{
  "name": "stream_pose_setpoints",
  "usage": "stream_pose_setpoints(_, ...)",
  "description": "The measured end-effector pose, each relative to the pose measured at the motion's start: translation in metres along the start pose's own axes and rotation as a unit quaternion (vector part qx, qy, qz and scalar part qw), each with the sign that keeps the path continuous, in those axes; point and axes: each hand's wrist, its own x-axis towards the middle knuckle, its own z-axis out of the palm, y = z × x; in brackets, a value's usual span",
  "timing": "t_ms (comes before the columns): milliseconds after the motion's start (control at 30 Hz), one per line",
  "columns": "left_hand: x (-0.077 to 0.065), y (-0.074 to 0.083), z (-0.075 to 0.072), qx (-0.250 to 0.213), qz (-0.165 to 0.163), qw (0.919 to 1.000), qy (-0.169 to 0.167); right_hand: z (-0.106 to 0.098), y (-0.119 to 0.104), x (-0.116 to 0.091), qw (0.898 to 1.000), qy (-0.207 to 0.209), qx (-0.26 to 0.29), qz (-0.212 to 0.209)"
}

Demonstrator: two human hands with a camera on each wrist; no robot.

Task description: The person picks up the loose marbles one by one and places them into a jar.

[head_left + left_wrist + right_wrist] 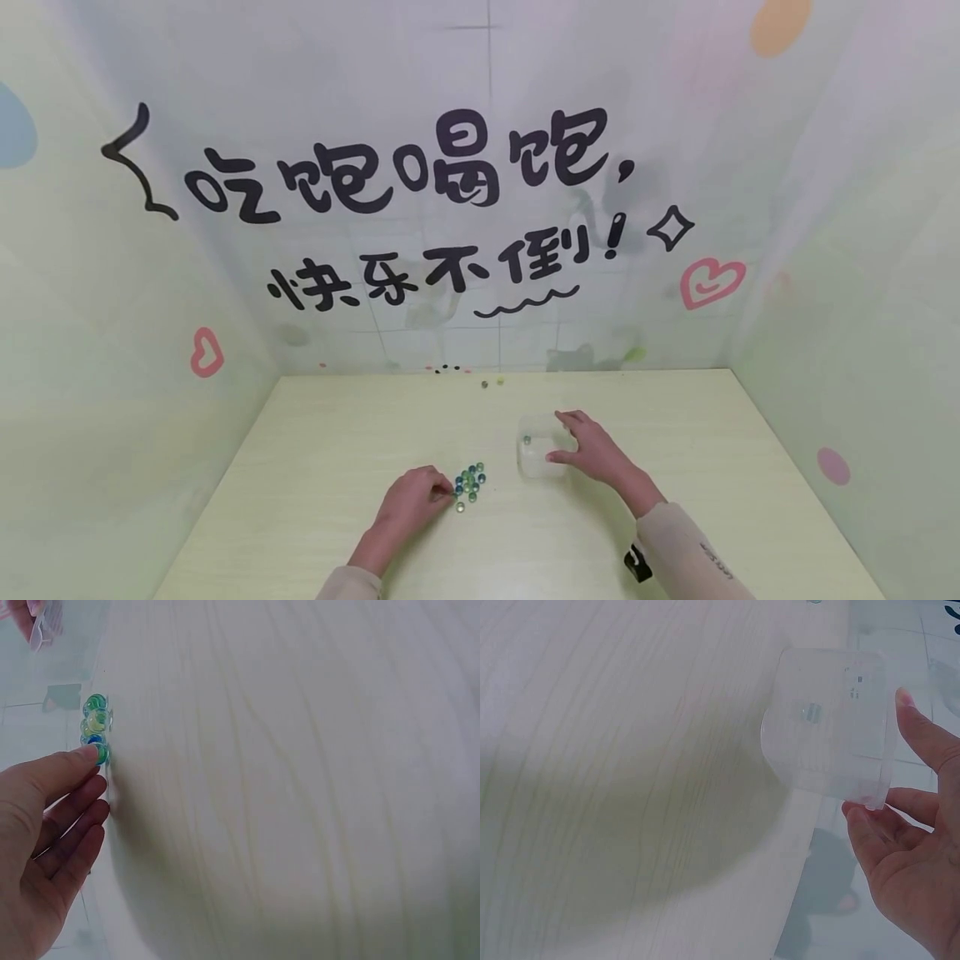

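Note:
In the head view my left hand (408, 504) is at the left edge of a cluster of glass marbles (471, 482), blue, green and clear. The left wrist view shows its thumb and forefinger pinching a green-and-blue marble (100, 754) beside the other marbles (95, 712), the remaining fingers loosely bent. My right hand (596, 448) holds a clear plastic box (534, 468) by its rim, thumb on the near side and fingers on the far side. Inside the box lies a single marble (812, 713), seen through the wall in the right wrist view.
Two small marbles, one dark (484, 384) and one yellowish (500, 381), lie at the back edge of the pale wooden table (300, 500). Printed wall sheets (420, 350) enclose the table at the back and sides. A black object (637, 565) shows by the right sleeve.

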Motion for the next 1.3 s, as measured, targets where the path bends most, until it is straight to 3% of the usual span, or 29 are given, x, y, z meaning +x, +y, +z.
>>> stream_pose_setpoints(533,0.003,-0.005,-0.003,-0.02,-0.024,0.9993,0.022,-0.002,-0.002,0.001,1.0,0.0,-0.008,-0.003)
stream_pose_setpoints(1300,0.01,0.003,-0.009,-0.04,-0.021,0.998,0.043,-0.001,-0.001,0.0,1.0,-0.004,-0.001,0.006)
